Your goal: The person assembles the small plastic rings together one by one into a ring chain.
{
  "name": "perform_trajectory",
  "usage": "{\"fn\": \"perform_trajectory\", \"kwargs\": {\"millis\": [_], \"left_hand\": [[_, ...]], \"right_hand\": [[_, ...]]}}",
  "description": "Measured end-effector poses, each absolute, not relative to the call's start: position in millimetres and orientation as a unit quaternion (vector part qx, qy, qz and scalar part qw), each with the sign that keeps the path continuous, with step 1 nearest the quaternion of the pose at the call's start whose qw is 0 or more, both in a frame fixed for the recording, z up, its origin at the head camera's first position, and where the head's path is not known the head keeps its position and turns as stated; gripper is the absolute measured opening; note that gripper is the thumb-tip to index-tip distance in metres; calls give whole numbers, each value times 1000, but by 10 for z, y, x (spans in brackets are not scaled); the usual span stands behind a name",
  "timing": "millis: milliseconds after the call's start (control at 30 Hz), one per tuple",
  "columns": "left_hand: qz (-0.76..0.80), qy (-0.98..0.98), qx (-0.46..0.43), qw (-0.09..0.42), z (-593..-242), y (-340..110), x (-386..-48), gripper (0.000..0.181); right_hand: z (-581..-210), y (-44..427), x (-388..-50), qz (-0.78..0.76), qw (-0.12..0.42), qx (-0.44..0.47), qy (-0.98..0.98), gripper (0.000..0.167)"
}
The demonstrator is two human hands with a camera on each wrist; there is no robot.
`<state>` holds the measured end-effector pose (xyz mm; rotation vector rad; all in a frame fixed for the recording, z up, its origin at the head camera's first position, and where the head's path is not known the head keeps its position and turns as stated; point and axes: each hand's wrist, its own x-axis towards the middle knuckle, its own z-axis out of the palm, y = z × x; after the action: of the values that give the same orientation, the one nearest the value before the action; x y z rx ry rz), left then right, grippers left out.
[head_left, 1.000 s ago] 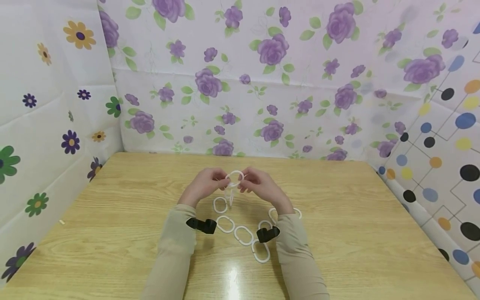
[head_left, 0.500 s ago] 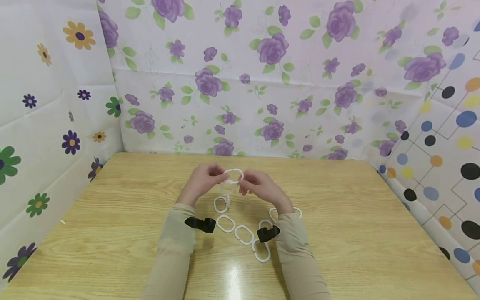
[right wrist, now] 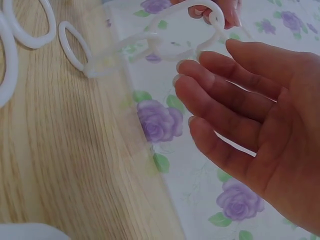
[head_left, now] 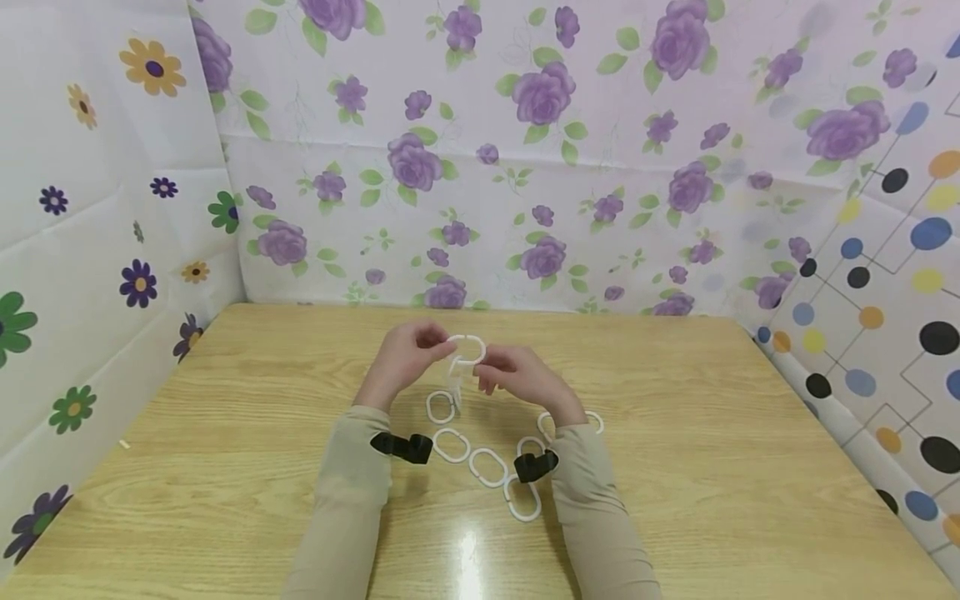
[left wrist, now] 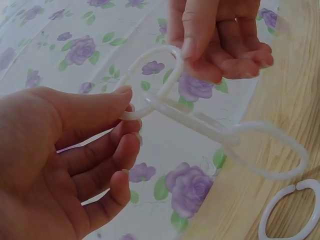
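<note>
My left hand [head_left: 399,360] pinches the left end of a white plastic chain link [left wrist: 176,75] between thumb and fingers, above the table. A second link [left wrist: 192,125] hangs from that one, and a third link [left wrist: 300,157] hooks onto the second. At the held link's far end is my right hand [head_left: 519,372]; its thumb tip appears to touch the link in the left wrist view. In the right wrist view its fingers [right wrist: 225,105] lie relaxed and spread, with a gap between thumb and forefinger. A loose-looking link [head_left: 428,408] lies on the table below.
Several more white links, one of them a link [head_left: 476,471] nearest the middle, curve across the wooden table [head_left: 225,467]. Some are partly hidden by my right wrist. A small pale scrap [head_left: 124,444] lies at left. Patterned cloth [head_left: 337,275] encloses the back and sides.
The held link has shifted slightly left and up with my left hand. My right hand has lowered a little, its fingers now looser at the link's end. The hanging links have swung.
</note>
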<state>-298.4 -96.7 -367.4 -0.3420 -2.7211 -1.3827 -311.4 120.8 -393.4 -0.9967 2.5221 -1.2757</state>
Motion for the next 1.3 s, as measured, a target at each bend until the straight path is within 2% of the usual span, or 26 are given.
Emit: {"fn": "perform_trajectory", "kwargs": {"millis": [267,467,733,933,1100,1300], "left_hand": [[-479,-869,-91,84,-3639,-1040,-2997,23],[-485,-864,-85,107,-3623,-1084,-2983,24],[-488,-861,-96,102,-3637,-1081,-2995,25],[-487,-865,-90,88,-3645,-1081,-3000,26],[-485,-866,-88,83,-3641,-1079,-2990,24],[-489,-864,-92,79,-3652,-1091,-2988,23]], "right_hand": [[-3974,1108,-3102,-371,147,-378,835,20],[-4023,941,-3072,-304,156,-416,843,13],[-4076,906,-3051,-202,181,-410,871,19],[-4090,967,-3043,-230,211,-377,872,19],[-4123,982,-3048,-252,240,-343,872,12],[-4135,979,-3053,-216,212,-362,882,5]]}}
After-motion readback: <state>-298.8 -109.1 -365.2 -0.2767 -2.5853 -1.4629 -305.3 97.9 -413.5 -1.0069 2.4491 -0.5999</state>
